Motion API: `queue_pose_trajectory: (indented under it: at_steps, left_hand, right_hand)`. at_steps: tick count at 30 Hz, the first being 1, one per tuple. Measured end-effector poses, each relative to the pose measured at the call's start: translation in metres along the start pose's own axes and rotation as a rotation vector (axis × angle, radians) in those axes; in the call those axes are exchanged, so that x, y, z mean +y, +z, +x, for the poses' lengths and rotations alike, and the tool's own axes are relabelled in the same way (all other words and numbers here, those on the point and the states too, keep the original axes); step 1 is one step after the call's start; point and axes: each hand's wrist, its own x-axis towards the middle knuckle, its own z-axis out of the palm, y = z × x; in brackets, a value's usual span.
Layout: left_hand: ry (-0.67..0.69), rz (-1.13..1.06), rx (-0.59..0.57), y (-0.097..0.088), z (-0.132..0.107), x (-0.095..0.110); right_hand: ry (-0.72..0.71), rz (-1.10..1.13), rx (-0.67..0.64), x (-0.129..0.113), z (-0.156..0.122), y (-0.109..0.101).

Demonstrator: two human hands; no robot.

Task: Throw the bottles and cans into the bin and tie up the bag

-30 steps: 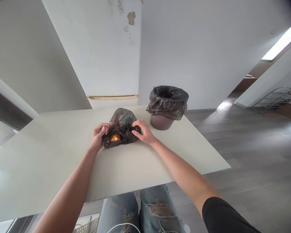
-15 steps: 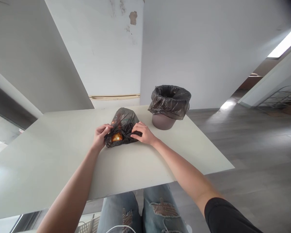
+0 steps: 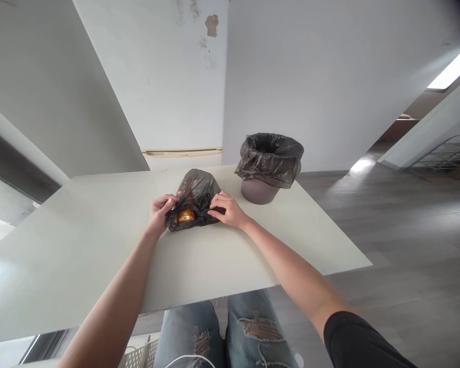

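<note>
Centre frame: a black plastic bag (image 3: 196,190) lies bulging on the pale surface (image 3: 99,230). The left hand (image 3: 160,210) pinches its left edge, fingers closed on the film. The right hand (image 3: 228,210) grips bunched plastic on the right side, fingers closed likewise. I see a shiny orange item (image 3: 184,215) through the bag's lower left; I cannot read any print on it. Up and right, close by: a brown bin (image 3: 257,191), black liner (image 3: 270,156) folded over its rim.

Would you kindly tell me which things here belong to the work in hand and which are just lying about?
In hand: bag, gripped by left hand and right hand; orange thing inside it.
Lying about: lined bin, table.
</note>
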Motion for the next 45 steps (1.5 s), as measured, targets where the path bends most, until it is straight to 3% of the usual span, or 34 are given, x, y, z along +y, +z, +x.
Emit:
queue_pose_trajectory:
  at_steps: [45]
  left_hand:
    - [0.006,0.072,-0.031,-0.0006,-0.0006,-0.0017]
  right_hand:
    - [-0.017,-0.025,-0.020,0.0004,-0.0010,0.0015]
